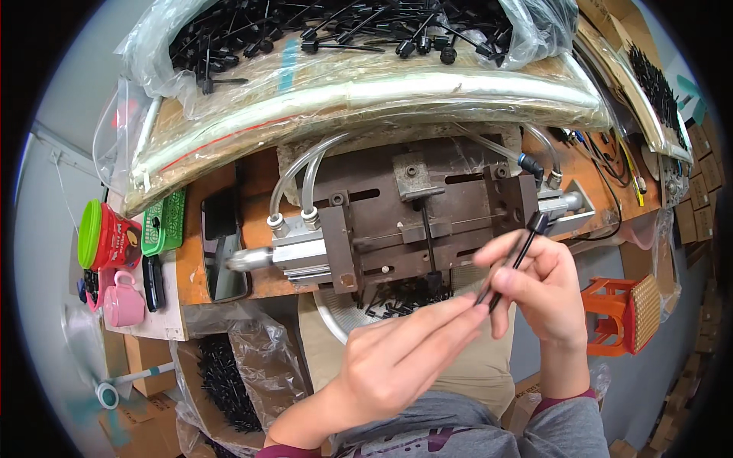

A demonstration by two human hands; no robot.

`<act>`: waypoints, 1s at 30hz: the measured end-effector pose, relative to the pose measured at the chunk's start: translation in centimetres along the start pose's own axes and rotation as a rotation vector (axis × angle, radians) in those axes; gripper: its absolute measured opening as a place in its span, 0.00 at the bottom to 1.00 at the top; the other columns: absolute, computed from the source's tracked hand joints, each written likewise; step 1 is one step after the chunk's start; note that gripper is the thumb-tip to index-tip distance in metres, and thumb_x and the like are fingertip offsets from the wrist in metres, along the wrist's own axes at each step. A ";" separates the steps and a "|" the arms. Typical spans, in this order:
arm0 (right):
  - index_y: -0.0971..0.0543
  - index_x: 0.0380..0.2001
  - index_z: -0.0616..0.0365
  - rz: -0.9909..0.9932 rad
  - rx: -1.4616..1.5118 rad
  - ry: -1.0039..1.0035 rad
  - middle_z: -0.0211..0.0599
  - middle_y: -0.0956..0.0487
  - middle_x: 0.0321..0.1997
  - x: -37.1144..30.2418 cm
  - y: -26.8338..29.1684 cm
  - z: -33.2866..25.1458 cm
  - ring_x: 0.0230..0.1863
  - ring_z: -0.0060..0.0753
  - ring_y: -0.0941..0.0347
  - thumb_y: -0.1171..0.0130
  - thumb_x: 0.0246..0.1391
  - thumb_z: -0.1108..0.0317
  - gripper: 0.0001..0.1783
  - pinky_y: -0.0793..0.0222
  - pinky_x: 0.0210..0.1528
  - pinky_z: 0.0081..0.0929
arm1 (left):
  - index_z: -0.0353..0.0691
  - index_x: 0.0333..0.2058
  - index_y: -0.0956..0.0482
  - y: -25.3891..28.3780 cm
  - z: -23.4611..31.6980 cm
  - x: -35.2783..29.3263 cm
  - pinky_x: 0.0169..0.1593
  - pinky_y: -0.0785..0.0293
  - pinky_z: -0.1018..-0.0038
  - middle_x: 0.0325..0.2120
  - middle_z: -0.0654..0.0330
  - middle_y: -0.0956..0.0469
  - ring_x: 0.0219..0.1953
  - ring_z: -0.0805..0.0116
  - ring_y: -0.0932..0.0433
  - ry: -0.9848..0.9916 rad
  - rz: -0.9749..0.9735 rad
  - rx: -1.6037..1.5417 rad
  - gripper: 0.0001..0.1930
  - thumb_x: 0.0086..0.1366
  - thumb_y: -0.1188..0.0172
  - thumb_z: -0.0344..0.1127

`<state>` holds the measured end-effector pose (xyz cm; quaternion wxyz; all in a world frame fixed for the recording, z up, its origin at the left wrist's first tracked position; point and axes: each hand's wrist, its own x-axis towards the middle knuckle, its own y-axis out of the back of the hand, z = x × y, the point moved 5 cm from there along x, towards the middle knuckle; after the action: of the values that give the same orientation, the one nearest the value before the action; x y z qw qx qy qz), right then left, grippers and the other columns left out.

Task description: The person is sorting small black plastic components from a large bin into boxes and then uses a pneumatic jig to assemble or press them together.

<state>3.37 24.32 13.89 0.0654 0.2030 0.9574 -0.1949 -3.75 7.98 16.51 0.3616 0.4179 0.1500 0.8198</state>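
A thin black rod with a thick cylindrical head (539, 223) slants up between my two hands, in front of a brown metal fixture (359, 206). My right hand (546, 286) is closed round it, with thumb and fingers pinching the shaft below the head. Reaching in from the lower left, my left hand (405, 359) has its fingertips closed at the rod's lower end, which they partly hide. In the fixture, a second black rod (427, 237) stands lengthwise beneath a metal block (413, 177), between a left air cylinder (301, 256) and a right air cylinder (561, 202).
A plastic-lined tray (366, 91) of black rods spans the back. Below the fixture, a white basket (330, 314) holds black pieces. At left are a phone (227, 263), a green basket (164, 221), a red tub (114, 237) and a pink mug (124, 301). An orange stool (607, 313) stands right.
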 end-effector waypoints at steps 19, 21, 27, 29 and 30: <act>0.30 0.52 0.72 0.054 -0.171 0.464 0.63 0.28 0.58 -1.7 0.3 -2.1 0.54 0.50 0.22 0.38 0.59 0.58 0.29 0.24 0.52 0.37 | 0.38 0.33 0.17 -2.7 -3.7 -0.3 0.23 0.26 0.77 0.48 0.55 0.19 0.18 0.69 0.21 0.111 0.009 0.381 0.14 0.47 0.26 0.34; 0.25 0.40 0.66 0.026 -0.142 0.470 0.58 0.25 0.55 -2.2 0.6 -1.9 0.47 0.40 0.20 0.27 0.43 0.76 0.20 0.23 0.48 0.32 | 0.38 0.35 0.16 -2.6 -3.5 -0.1 0.24 0.25 0.78 0.47 0.55 0.18 0.20 0.70 0.20 0.113 -0.047 0.407 0.15 0.48 0.26 0.35; 0.20 0.31 0.63 0.100 -1.015 0.759 0.49 0.22 0.53 -2.2 -1.6 -1.3 0.46 0.39 0.22 0.23 0.34 0.75 0.18 0.24 0.47 0.33 | 0.39 0.42 0.15 1.4 -2.5 2.5 0.24 0.26 0.82 0.37 0.58 0.15 0.23 0.77 0.20 0.104 -0.014 0.149 0.18 0.51 0.25 0.32; 0.22 0.32 0.63 0.019 -1.131 0.716 0.50 0.23 0.54 -1.8 -2.3 -0.5 0.48 0.46 0.22 0.25 0.37 0.76 0.17 0.25 0.50 0.36 | 0.38 0.36 0.14 3.9 -2.6 5.9 0.26 0.29 0.84 0.31 0.61 0.14 0.24 0.82 0.23 -0.032 0.166 0.244 0.09 0.56 0.30 0.25; 0.24 0.33 0.64 0.000 -1.181 0.732 0.51 0.24 0.55 -1.7 -2.4 0.2 0.49 0.50 0.23 0.28 0.39 0.76 0.17 0.25 0.50 0.38 | 0.37 0.35 0.14 4.9 -3.2 7.8 0.28 0.28 0.84 0.30 0.62 0.15 0.25 0.82 0.22 -0.075 0.255 0.310 0.06 0.57 0.32 0.25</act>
<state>3.90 21.59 14.89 -0.1622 0.1863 0.8636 0.4395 -11.63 10.34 21.77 0.1913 0.5144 0.2067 0.8100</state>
